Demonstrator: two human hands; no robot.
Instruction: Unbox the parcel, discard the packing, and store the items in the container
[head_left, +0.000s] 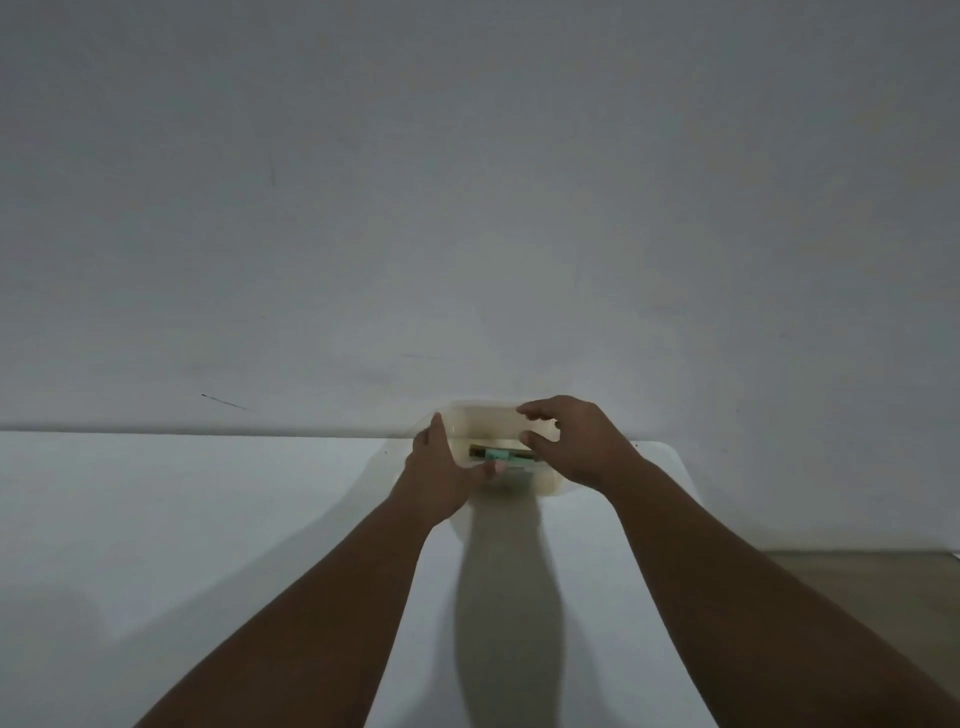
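A: Where's the container?

B: Far edge of the white table (208, 519), right up against the grey wall (467, 182). Translucent cream container (485, 423), top open.

A: Room to move?

B: Plenty. Table bare to the left & in front. Its right edge is near, just past the right forearm; brownish floor (857, 564) beyond it.

A: Any writing, brand?

B: None readable, too dim & small.

A: What's inside?

B: A teal item (496, 455) w/ smth dark & long beside it, low in the container. Can't tell what either is.

A: Hands?

B: Left hand (441, 467) wrapped on the container's left end, fingers up the side, thumb on the near rim; that grip is closed on it. Right hand (571, 441) over the right end, fingers curled on the rim, thumb at the near wall. Whether its grip is truly clamped, can't tell.
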